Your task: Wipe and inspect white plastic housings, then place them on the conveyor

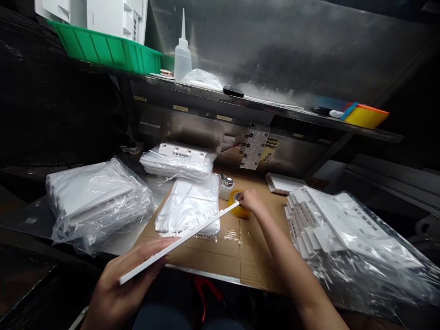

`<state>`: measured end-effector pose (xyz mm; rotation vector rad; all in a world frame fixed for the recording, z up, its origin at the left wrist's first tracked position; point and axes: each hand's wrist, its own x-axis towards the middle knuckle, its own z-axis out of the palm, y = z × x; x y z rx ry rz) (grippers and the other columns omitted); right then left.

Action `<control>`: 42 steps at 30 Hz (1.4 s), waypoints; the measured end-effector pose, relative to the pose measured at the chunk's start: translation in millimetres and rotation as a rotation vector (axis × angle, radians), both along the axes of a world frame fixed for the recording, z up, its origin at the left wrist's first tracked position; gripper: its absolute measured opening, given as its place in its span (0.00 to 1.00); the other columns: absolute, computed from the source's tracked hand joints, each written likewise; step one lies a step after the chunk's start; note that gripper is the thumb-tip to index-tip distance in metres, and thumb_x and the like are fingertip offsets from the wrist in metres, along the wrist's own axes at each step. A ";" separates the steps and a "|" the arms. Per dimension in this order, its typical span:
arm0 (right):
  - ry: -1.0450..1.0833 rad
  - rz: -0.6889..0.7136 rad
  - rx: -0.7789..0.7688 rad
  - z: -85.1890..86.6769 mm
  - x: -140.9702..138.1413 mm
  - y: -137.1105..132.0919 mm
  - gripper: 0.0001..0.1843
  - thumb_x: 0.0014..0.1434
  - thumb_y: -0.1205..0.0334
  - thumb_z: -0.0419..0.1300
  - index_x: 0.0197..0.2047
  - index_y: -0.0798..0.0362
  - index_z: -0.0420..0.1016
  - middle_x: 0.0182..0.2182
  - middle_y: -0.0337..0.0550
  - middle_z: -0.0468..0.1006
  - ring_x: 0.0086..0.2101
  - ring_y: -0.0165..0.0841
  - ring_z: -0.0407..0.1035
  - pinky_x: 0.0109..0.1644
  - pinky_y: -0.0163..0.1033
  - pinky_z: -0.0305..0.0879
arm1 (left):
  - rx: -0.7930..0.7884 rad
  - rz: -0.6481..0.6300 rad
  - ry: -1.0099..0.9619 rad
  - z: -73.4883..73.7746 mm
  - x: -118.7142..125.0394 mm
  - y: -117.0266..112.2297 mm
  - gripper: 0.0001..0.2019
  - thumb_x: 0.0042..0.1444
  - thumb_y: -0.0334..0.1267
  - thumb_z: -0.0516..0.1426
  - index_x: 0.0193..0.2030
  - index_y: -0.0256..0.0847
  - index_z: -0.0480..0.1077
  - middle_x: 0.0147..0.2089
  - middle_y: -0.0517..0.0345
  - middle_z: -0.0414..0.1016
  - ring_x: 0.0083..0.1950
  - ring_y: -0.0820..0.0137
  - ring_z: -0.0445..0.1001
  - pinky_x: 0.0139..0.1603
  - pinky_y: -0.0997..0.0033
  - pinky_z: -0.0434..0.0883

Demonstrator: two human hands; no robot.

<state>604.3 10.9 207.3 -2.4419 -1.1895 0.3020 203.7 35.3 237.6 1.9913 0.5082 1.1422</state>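
Observation:
A thin white plastic panel (195, 230), seen nearly edge-on, slants up across the cardboard. My left hand (129, 275) is closed around its near left end, fingers above and below. At the far right end, my right hand (250, 200) has its fingers bent against the panel's tip; they are closed. Just behind those fingers lies a yellow tape roll (240, 211), partly covered by the hand. Small clips or ribs stand up along the panel's upper edge. Beneath and beyond the panel is a stack of clear plastic bags (192, 201).
Bagged white panels (99, 192) lie at left, and more stacked panels (323, 220) at right. A small pump bottle (226, 187) stands behind the tape. Overhead, a shelf (213, 94) bears a green basket (106, 50), a squeeze bottle (183, 59) and a yellow container (366, 116).

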 end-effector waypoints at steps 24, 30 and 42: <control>0.000 0.312 0.889 67.7 -215.2 -76.0 0.10 0.61 0.73 0.64 0.45 0.53 0.77 0.37 0.42 0.72 0.35 0.26 0.69 0.39 0.32 0.69 | 0.403 -0.013 -0.003 -14.3 26.4 -7.3 0.21 0.64 0.19 0.57 0.62 0.35 0.71 0.57 0.49 0.77 0.60 0.63 0.75 0.64 0.61 0.73; -0.008 0.336 0.879 69.5 -204.8 -76.4 0.08 0.62 0.72 0.64 0.45 0.54 0.78 0.37 0.43 0.73 0.35 0.26 0.70 0.39 0.32 0.70 | 0.418 -0.012 -0.014 -21.2 23.9 -6.7 0.24 0.61 0.16 0.57 0.62 0.34 0.72 0.59 0.48 0.76 0.60 0.59 0.76 0.64 0.53 0.74; -0.018 0.319 0.856 69.9 -198.1 -73.3 0.04 0.63 0.70 0.63 0.43 0.55 0.77 0.37 0.43 0.74 0.36 0.28 0.70 0.39 0.34 0.68 | 0.467 -0.007 -0.006 -25.6 26.5 -2.1 0.25 0.61 0.15 0.57 0.63 0.34 0.72 0.58 0.48 0.77 0.59 0.58 0.76 0.63 0.52 0.75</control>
